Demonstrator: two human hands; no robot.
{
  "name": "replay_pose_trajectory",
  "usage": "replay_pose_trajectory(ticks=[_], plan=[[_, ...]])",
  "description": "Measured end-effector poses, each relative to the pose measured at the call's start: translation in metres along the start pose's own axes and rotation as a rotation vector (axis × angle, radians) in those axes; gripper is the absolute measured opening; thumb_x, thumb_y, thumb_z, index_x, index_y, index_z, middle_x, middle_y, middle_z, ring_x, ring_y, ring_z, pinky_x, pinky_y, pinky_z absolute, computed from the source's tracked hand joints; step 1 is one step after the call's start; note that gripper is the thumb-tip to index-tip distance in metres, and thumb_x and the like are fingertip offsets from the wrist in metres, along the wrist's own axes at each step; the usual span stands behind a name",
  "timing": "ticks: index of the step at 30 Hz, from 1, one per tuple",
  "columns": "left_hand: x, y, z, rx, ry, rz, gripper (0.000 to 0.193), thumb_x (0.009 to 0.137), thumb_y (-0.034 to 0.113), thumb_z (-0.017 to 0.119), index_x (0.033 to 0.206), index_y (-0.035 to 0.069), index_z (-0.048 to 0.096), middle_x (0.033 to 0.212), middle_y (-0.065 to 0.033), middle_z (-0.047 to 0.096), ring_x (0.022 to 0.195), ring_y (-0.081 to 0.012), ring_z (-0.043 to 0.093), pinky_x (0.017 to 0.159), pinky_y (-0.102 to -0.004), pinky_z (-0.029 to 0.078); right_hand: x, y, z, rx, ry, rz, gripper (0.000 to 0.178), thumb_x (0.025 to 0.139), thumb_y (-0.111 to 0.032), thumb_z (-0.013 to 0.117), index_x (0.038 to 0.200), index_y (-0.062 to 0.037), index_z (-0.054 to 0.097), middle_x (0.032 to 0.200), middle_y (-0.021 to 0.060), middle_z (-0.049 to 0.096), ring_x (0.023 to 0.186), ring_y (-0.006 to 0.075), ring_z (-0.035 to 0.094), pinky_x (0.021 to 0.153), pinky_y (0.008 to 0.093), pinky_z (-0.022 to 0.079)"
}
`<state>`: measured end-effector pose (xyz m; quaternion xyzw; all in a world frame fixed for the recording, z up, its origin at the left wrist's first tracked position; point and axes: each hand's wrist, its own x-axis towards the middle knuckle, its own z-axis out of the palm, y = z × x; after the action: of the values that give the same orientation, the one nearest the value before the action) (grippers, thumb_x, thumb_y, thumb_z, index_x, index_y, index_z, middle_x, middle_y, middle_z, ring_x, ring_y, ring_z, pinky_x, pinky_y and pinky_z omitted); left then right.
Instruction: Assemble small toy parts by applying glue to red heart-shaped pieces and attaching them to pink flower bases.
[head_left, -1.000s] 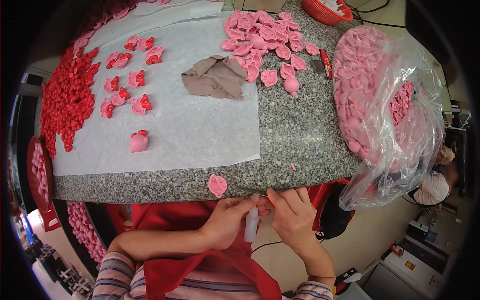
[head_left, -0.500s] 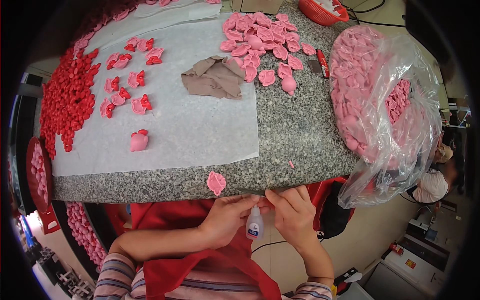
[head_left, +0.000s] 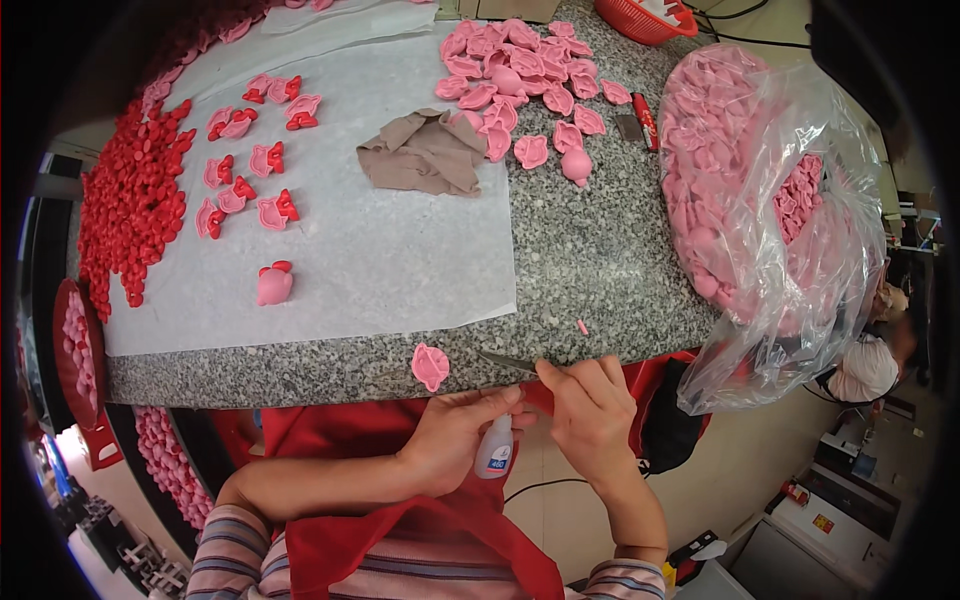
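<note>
My left hand (head_left: 463, 428) is closed around the top of a small translucent glue bottle (head_left: 495, 450) with a blue and white label, held just off the counter's front edge. Its nozzle is hidden by my fingers. To the right, my right hand (head_left: 590, 410) pinches a thin, pointed knife (head_left: 508, 361). The blade points left over the granite edge, and the handle is hidden in my fist. Left of the blade tip, a pink hollow molded piece (head_left: 430, 367) lies on the stone, apart from both hands. A tiny pink bit (head_left: 582, 327) lies further right.
White paper (head_left: 390, 260) bears pink pieces joined to red ones, a red pile (head_left: 135, 210) and a brown cloth (head_left: 422, 152). Behind are loose pink pieces (head_left: 525, 70), a red tube (head_left: 644, 122) and a red basket (head_left: 640, 22). A plastic bag (head_left: 715, 180) of pink pieces stands right.
My hands have moved apart. The knife has shifted up and away from the bottle's top, showing more blade. The bottle has moved slightly left and tilted.
</note>
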<state>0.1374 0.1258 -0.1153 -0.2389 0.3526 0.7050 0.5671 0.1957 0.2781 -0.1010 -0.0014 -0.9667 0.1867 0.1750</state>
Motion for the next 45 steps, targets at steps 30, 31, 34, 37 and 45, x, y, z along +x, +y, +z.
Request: replay_pose_trajectory(ticks=[30, 31, 34, 37, 45], plan=[[-0.001, 0.007, 0.008, -0.005, 0.08, -0.104, 0.02, 0.084, 0.012, 0.055, 0.101, 0.002, 0.056, 0.097, -0.0072, 0.058, 0.089, -0.0241, 0.058, 0.081, -0.039, 0.048, 0.004, 0.002, -0.002, 0.026, -0.01, 0.004, 0.034, 0.053, 0.003, 0.057, 0.086, -0.0031, 0.063, 0.067, 0.0021, 0.045, 0.059, 0.0189, 0.044, 0.047, 0.0275, 0.039], [0.001, 0.006, 0.006, -0.002, 0.076, -0.1, 0.02, 0.084, 0.012, 0.055, 0.101, 0.002, 0.056, 0.097, -0.0072, 0.058, 0.089, -0.0241, 0.058, 0.081, -0.039, 0.048, 0.003, 0.002, -0.003, 0.091, -0.017, -0.012, 0.034, 0.053, 0.003, 0.058, 0.086, -0.0034, 0.063, 0.067, 0.002, 0.045, 0.059, 0.0187, 0.044, 0.047, 0.0272, 0.039], [0.003, 0.0, 0.0, -0.014, 0.026, -0.115, 0.022, 0.083, 0.012, 0.057, 0.102, 0.002, 0.056, 0.097, -0.0073, 0.058, 0.088, -0.0229, 0.058, 0.081, -0.0388, 0.049, 0.001, -0.001, -0.003, 0.115, -0.026, -0.018, 0.035, 0.052, 0.002, 0.058, 0.086, -0.0039, 0.063, 0.067, 0.0018, 0.045, 0.059, 0.0184, 0.044, 0.046, 0.0269, 0.039], [0.004, 0.001, 0.001, -0.008, 0.064, -0.114, 0.023, 0.083, 0.013, 0.058, 0.103, 0.002, 0.055, 0.097, -0.007, 0.058, 0.088, -0.022, 0.058, 0.081, -0.0388, 0.049, 0.003, 0.002, -0.004, 0.051, -0.02, 0.013, 0.035, 0.051, 0.002, 0.058, 0.086, -0.004, 0.063, 0.067, 0.0018, 0.044, 0.059, 0.0183, 0.044, 0.046, 0.0269, 0.039], [0.003, 0.004, 0.006, -0.019, 0.079, -0.158, 0.019, 0.083, 0.015, 0.057, 0.097, 0.002, 0.056, 0.088, -0.0054, 0.056, 0.082, -0.0182, 0.055, 0.08, -0.0357, 0.047, 0.004, -0.001, -0.009, 0.057, -0.035, 0.105, 0.031, 0.055, 0.011, 0.058, 0.082, -0.0028, 0.064, 0.066, 0.0047, 0.05, 0.061, 0.0215, 0.046, 0.051, 0.0297, 0.039]])
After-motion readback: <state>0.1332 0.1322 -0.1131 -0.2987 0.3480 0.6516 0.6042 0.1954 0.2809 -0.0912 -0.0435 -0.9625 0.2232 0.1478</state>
